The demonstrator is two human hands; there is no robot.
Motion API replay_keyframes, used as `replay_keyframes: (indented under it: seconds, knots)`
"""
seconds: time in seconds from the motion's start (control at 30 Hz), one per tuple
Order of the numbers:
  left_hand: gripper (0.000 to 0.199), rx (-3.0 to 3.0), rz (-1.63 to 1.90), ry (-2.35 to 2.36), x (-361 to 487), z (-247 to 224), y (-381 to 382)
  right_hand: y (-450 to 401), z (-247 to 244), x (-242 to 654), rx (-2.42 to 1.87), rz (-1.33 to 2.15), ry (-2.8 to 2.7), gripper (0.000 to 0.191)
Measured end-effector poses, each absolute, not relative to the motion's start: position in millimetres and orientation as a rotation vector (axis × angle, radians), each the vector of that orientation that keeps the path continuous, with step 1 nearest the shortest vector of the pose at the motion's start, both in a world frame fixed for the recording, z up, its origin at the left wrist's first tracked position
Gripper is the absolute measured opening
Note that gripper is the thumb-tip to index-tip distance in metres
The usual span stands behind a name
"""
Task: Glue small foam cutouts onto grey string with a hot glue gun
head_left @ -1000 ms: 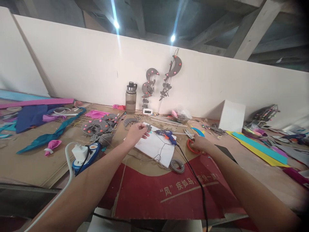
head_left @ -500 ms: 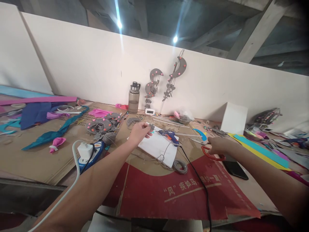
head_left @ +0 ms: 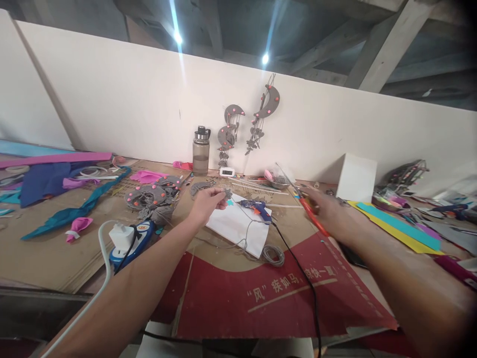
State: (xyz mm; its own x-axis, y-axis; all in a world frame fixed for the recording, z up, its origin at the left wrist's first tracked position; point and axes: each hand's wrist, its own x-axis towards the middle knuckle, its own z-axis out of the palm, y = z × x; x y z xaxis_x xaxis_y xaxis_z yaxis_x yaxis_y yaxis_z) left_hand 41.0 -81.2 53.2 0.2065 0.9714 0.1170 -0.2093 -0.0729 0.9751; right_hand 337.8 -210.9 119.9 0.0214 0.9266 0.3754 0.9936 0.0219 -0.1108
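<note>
My left hand point(head_left: 208, 204) pinches a small grey felt piece point(head_left: 227, 194) over a white board point(head_left: 238, 231). A thin grey cord runs from around that piece across the board to a coil of cord point(head_left: 274, 255). My right hand point(head_left: 323, 205), blurred by motion, is closed on a pair of red-handled scissors point(head_left: 311, 211), raised with the blades pointing up and to the left. Between my hands a blue glue gun point(head_left: 261, 211) lies on the board, its black cable running toward the front edge. A small turquoise piece point(head_left: 230, 202) is beside my left fingertips.
Grey felt pieces with pink dots point(head_left: 151, 196) and a blue power strip point(head_left: 137, 241) lie to the left. Behind stand a water bottle point(head_left: 201, 151) and a metal bowl point(head_left: 278, 183). Moon-shaped ornaments point(head_left: 270, 102) hang on the white partition. A dark phone point(head_left: 352, 257) lies under my right forearm.
My right hand has lifted the scissors off the table and moved them up and to the left. My left hand still pinches the grey felt piece. The view has shifted slightly.
</note>
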Motion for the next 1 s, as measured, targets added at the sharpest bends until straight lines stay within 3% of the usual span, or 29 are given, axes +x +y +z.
replay_keyframes:
  seconds: [0.23, 0.43, 0.73, 1.0]
  knots:
    - [0.032, 1.222, 1.204, 0.788, 35, 53, -74, -177, 96, 263, -1.46, -0.213, -2.12, 0.055]
    - [0.033, 1.214, 1.232, 0.795, 31, 54, -70, -169, 76, 276, -1.571, -0.356, -2.129, 0.059]
    - [0.03, 1.349, 1.291, 0.848, 31, 54, -72, -170, 74, 287, -1.527, -0.773, -2.222, 0.047]
    - [0.031, 1.563, 1.295, 0.903, 28, 53, -71, -171, 75, 284, -1.494, -0.823, -2.273, 0.048]
